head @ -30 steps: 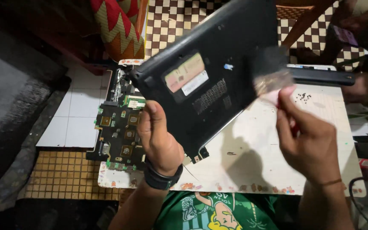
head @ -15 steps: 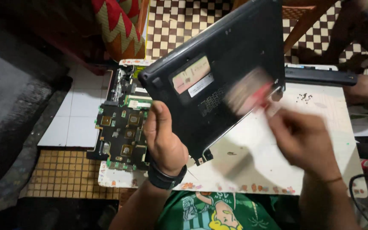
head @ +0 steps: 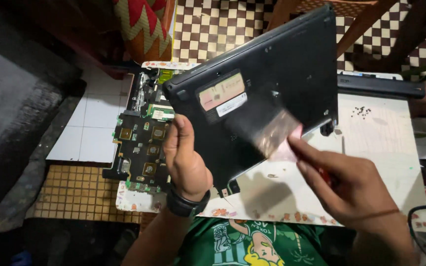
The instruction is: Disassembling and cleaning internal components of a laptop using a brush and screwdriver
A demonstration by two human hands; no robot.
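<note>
Here left hand (head: 187,156) fingers grip black laptop case (head: 262,93), tilted above worktop (head: 371,148). Right hand (head: 352,183) fingers pinch blurry brush (head: 278,132) touching case.

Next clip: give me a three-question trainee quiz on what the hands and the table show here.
1. True or false: the left hand grips the black laptop base by its lower edge.
2. What does the right hand hold against the base: A brush, B hammer, C cup?
3. What lies on the table left of the base?

Key: 1 true. 2 A, though it is motion-blurred. 3 A circuit board.
</note>
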